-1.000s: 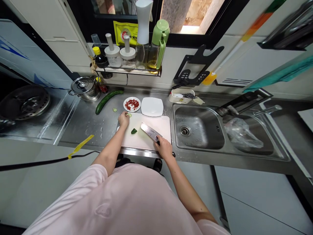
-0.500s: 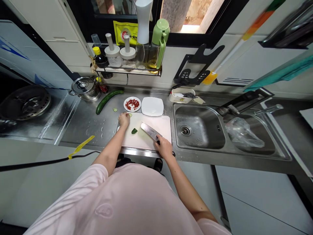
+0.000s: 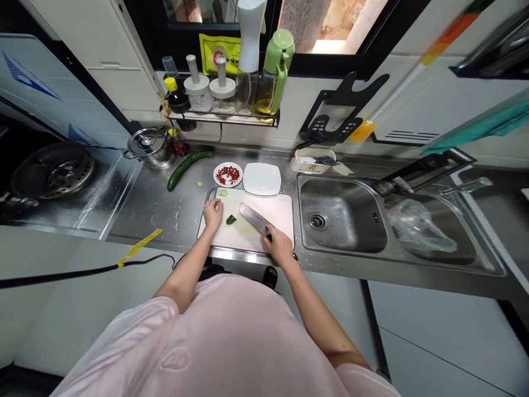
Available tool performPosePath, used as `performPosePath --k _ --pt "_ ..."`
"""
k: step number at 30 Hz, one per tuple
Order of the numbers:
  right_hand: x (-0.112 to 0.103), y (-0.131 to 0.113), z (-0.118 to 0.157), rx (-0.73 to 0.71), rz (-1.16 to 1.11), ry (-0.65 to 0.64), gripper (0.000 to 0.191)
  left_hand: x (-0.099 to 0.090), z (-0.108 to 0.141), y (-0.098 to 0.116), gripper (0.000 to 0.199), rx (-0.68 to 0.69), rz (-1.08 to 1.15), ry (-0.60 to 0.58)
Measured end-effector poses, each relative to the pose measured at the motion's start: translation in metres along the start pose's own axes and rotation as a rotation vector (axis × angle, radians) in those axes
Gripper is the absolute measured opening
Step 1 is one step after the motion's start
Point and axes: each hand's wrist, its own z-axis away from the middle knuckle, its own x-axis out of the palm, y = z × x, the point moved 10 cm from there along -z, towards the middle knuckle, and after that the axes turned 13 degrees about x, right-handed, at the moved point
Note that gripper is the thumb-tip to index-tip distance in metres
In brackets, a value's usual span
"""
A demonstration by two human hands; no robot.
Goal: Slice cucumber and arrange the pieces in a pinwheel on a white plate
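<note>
My right hand (image 3: 280,245) grips the handle of a kitchen knife (image 3: 255,219), whose wide blade lies low over the white cutting board (image 3: 264,209), pointing up and left. My left hand (image 3: 212,214) rests at the board's left side with its fingers curled together; whether anything is inside them is hidden. Between that hand and the blade lies a short dark green cucumber piece (image 3: 231,219). Thin cucumber slices (image 3: 222,192) sit at the board's top left corner, above my left hand.
Behind the board stand a plate of chopped red pieces (image 3: 216,178) and a white square plate (image 3: 262,179). A whole cucumber (image 3: 188,170) and a loose slice (image 3: 199,183) lie to the left, near a lidded pot (image 3: 151,149). At right is a sink (image 3: 343,220).
My left hand has drawn back toward me from the board's top left corner, uncovering the cucumber slices there. The knife stays nearly in place. The whole view has shifted slightly.
</note>
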Motion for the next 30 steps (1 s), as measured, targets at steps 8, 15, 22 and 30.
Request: performPosePath --k 8,15,22,30 --pt "-0.005 -0.014 0.000 -0.014 -0.014 -0.026 0.039 -0.013 0.038 0.019 0.021 0.090 0.022 -0.039" --pt "-0.003 -0.027 0.001 0.015 0.047 -0.148 0.033 -0.005 0.053 0.041 0.021 0.206 0.082 -0.099" --pt "-0.003 -0.049 0.002 -0.055 0.109 -0.209 0.033 0.001 0.055 0.042 0.022 0.233 0.109 -0.116" --pt "-0.002 -0.057 0.003 -0.060 0.161 -0.229 0.033 0.008 0.056 0.046 0.022 0.286 0.160 -0.137"
